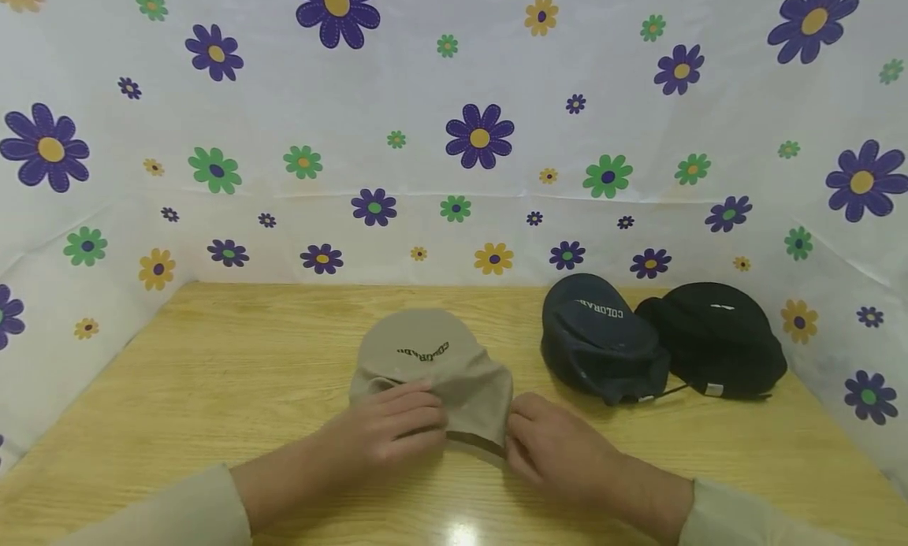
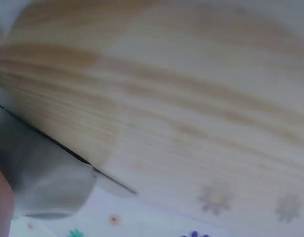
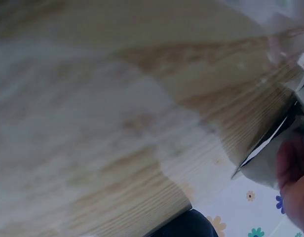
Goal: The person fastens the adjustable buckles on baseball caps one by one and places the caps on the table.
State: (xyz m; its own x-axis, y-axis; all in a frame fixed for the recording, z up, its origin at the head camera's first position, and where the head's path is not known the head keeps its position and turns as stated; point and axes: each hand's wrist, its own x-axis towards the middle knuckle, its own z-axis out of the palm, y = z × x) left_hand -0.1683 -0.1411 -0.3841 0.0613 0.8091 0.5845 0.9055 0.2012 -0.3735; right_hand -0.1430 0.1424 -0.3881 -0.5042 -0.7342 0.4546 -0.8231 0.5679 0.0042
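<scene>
A beige cap (image 1: 471,396) with dark lettering lies on the table before me, its brim side pointing away. My left hand (image 1: 397,428) grips its near left part, fingers folded over the fabric. At the right near edge, my right hand (image 1: 556,447) pinches the rim between thumb and fingers. Between the two hands the dark inner band shows along the opening. In the left wrist view the cap (image 2: 48,177) fills the lower left corner. The right wrist view has the cap (image 3: 265,163) at its right edge, with the right hand's fingers (image 3: 290,165) on it.
To the right stand a navy cap (image 1: 603,341) with light lettering and a black cap (image 1: 723,337), side by side with their edges meeting. The wooden table (image 1: 234,357) ends at a white flowered cloth (image 1: 411,97) behind and at both sides.
</scene>
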